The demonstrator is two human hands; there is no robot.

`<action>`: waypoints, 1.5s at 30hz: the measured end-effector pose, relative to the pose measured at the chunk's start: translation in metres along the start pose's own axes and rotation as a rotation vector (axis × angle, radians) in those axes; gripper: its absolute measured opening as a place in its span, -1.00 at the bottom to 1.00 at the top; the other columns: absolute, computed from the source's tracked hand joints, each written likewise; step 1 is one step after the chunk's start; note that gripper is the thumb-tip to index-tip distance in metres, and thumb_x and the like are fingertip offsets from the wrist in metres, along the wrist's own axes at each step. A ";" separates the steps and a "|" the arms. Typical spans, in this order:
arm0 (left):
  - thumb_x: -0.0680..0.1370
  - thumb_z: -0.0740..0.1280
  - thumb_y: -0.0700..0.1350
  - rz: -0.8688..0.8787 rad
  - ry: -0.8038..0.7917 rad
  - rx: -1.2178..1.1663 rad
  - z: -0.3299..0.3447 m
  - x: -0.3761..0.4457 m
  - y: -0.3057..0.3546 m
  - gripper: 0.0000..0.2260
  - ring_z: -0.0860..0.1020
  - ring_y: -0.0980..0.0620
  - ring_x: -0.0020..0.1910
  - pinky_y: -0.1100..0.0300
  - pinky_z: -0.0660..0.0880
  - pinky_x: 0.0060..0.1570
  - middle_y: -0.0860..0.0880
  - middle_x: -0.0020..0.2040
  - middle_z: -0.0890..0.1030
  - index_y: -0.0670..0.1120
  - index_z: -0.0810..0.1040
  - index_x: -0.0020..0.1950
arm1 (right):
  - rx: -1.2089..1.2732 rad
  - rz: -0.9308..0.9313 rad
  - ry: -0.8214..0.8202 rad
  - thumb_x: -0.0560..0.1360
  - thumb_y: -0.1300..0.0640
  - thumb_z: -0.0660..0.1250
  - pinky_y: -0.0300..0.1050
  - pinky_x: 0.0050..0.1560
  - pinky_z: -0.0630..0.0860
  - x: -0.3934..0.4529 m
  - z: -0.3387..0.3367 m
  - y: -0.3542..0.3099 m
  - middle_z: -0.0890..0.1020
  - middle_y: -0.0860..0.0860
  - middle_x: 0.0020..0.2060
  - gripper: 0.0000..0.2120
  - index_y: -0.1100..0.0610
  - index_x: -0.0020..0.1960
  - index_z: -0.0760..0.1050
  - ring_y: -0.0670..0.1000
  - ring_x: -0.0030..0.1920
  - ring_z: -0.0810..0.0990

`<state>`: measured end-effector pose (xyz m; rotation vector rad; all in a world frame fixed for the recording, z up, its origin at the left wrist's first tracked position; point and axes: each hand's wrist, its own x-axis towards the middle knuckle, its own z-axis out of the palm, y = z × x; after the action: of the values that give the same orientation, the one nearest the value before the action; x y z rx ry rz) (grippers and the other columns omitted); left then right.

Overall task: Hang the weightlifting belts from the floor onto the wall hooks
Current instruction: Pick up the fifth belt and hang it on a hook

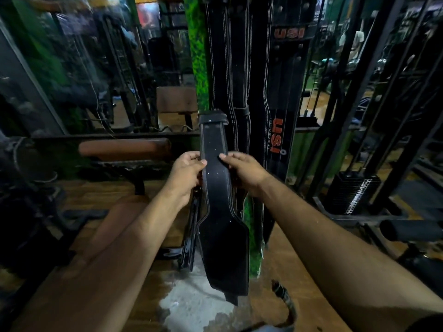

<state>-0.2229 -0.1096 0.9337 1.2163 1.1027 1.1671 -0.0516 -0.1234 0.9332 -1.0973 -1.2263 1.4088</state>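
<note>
I hold a black leather weightlifting belt (221,236) upright in front of me, its wide padded part hanging low and its narrow strap end pointing up. My left hand (185,174) grips the strap's left edge, and my right hand (242,172) grips its right edge at the same height. Behind it, several black belts (230,68) with white stitching hang down a green pillar (197,56). One hanging belt (279,130) carries red USI lettering. The hooks themselves are out of view above.
A brown padded bench (124,148) stands at left, with dark machine frames beyond. Black steel uprights and a weight stack (354,195) stand at right. A padded roller bar (407,230) juts in from the right. A curved cable (285,303) lies on the wooden floor below.
</note>
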 end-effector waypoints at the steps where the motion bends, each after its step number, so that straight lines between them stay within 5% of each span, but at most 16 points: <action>1: 0.64 0.25 -0.29 0.037 -0.018 0.031 0.002 -0.005 -0.002 -0.85 0.64 0.18 -0.32 0.29 0.55 -0.41 -0.01 -0.16 0.66 -0.14 0.49 0.19 | 0.014 -0.056 0.035 0.61 0.08 0.37 -0.16 -0.27 0.53 0.002 0.003 -0.006 0.69 0.03 -0.23 -0.90 0.10 0.00 0.60 -0.02 -0.32 0.63; 5: 0.64 0.26 -0.28 0.134 -0.052 0.055 0.002 -0.010 0.006 -0.89 0.61 0.19 -0.31 0.29 0.46 -0.42 0.04 -0.21 0.64 -0.08 0.47 0.07 | -0.004 -0.187 0.056 0.58 0.24 0.39 -0.19 -0.37 0.57 0.008 0.006 -0.020 0.71 0.05 -0.27 -0.94 0.19 -0.07 0.61 -0.04 -0.36 0.66; 9: 0.64 0.25 -0.30 0.244 -0.093 0.091 0.006 -0.005 0.035 -0.78 0.68 0.22 -0.13 0.33 0.55 -0.22 -0.02 0.04 0.68 -0.12 0.48 0.27 | -0.027 -0.276 0.021 0.58 0.29 0.39 -0.21 -0.23 0.62 0.010 0.009 -0.029 0.71 0.03 -0.23 -0.95 0.20 -0.04 0.62 -0.06 -0.28 0.68; 14: 0.64 0.25 -0.30 0.303 -0.167 0.115 0.008 -0.005 0.046 -0.73 0.67 -0.03 0.07 0.15 0.62 0.04 -0.16 0.17 0.66 -0.14 0.49 0.33 | -0.047 -0.393 0.031 0.62 0.28 0.32 -0.23 -0.23 0.61 0.009 0.007 -0.050 0.72 0.03 -0.18 -0.91 0.20 0.03 0.61 -0.09 -0.25 0.68; 16: 0.66 0.25 -0.21 0.296 -0.172 0.096 0.009 -0.002 0.053 -0.78 0.65 -0.05 0.04 0.11 0.63 0.02 -0.19 0.09 0.66 -0.27 0.49 0.27 | -0.066 -0.407 0.035 0.63 0.29 0.31 -0.31 -0.36 0.56 0.007 0.005 -0.056 0.71 0.00 -0.25 -0.91 0.23 0.01 0.60 -0.13 -0.33 0.67; 20: 0.50 0.38 0.29 0.375 -0.100 0.079 0.007 0.015 0.064 -0.30 0.53 -0.14 -0.04 -0.24 0.51 0.08 -0.20 -0.02 0.59 -0.39 0.41 0.10 | -0.094 -0.500 0.066 0.60 0.30 0.35 -0.16 -0.13 0.65 0.012 0.006 -0.070 0.69 0.23 -0.07 -0.78 0.48 0.10 0.56 0.05 -0.13 0.67; 24: 0.59 0.35 0.04 0.433 -0.021 -0.029 0.019 0.009 0.098 -0.54 0.60 -0.19 -0.07 -0.31 0.55 0.06 -0.39 -0.01 0.64 -0.42 0.46 0.04 | -0.105 -0.571 0.101 0.56 0.24 0.42 -0.13 -0.24 0.57 0.021 0.008 -0.110 0.63 0.23 -0.20 -0.72 0.50 -0.08 0.53 0.04 -0.28 0.60; 28: 0.46 0.48 0.19 0.442 -0.019 -0.026 0.029 0.014 0.116 -0.39 0.56 -0.16 -0.14 -0.23 0.56 -0.09 -0.23 -0.12 0.61 -0.39 0.47 0.03 | -0.055 -0.669 0.167 0.56 0.24 0.43 -0.22 -0.31 0.51 0.030 0.013 -0.155 0.62 0.05 -0.36 -0.77 0.33 -0.24 0.57 -0.06 -0.36 0.55; 32: 0.61 0.35 -0.17 0.437 -0.045 -0.049 0.046 0.011 0.102 -0.89 0.66 -0.15 -0.08 -0.01 0.62 -0.04 -0.18 -0.03 0.72 -0.16 0.61 0.10 | 0.110 -0.689 0.210 0.54 0.19 0.45 -0.01 -0.09 0.54 0.044 0.014 -0.166 0.60 0.25 -0.18 -0.64 0.52 -0.10 0.49 0.14 -0.15 0.56; 34: 0.60 0.38 -0.09 0.443 -0.038 -0.041 0.046 0.016 0.086 -0.84 0.66 -0.15 -0.02 -0.07 0.61 0.02 -0.20 0.02 0.71 -0.14 0.60 0.12 | 0.118 -0.677 0.226 0.53 0.15 0.46 0.06 -0.06 0.51 0.050 0.015 -0.159 0.59 0.26 -0.16 -0.56 0.57 -0.05 0.46 0.15 -0.12 0.55; 38: 0.36 0.48 0.36 0.312 -0.045 0.073 0.041 0.034 0.023 -0.33 0.56 -0.06 0.17 -0.07 0.49 0.25 -0.10 0.18 0.62 -0.15 0.53 0.18 | 0.176 -0.631 0.326 0.53 0.15 0.47 0.01 -0.11 0.50 0.061 0.009 -0.150 0.61 0.24 -0.20 -0.68 0.45 -0.13 0.56 0.14 -0.16 0.56; 42: 0.39 0.47 0.31 0.249 -0.103 0.137 0.035 0.033 -0.009 -0.40 0.54 -0.05 0.12 0.05 0.43 0.23 -0.08 0.13 0.59 -0.16 0.50 0.14 | 0.248 -0.574 0.402 0.55 0.18 0.46 -0.12 -0.24 0.57 0.071 -0.003 -0.140 0.64 0.16 -0.28 -0.76 0.17 -0.29 0.58 0.05 -0.27 0.61; 44: 0.44 0.50 0.18 0.210 -0.161 0.146 0.035 0.031 -0.011 -0.34 0.57 -0.11 0.25 -0.10 0.46 0.36 -0.22 0.27 0.61 -0.29 0.48 0.30 | 0.264 -0.569 0.423 0.55 0.18 0.46 -0.09 -0.20 0.55 0.076 -0.007 -0.132 0.62 0.19 -0.26 -0.78 0.25 -0.24 0.58 0.10 -0.23 0.59; 45: 0.51 0.48 0.03 0.220 -0.173 0.152 0.036 0.027 -0.007 -0.47 0.60 -0.11 0.23 -0.09 0.50 0.33 -0.25 0.24 0.63 -0.32 0.48 0.29 | 0.265 -0.575 0.431 0.54 0.18 0.46 -0.07 -0.16 0.53 0.077 -0.009 -0.130 0.61 0.21 -0.23 -0.78 0.33 -0.18 0.59 0.11 -0.20 0.58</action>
<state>-0.1842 -0.0861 0.9286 1.5578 0.9584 1.1321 -0.0432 -0.0380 1.0578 -0.7295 -0.9080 0.8103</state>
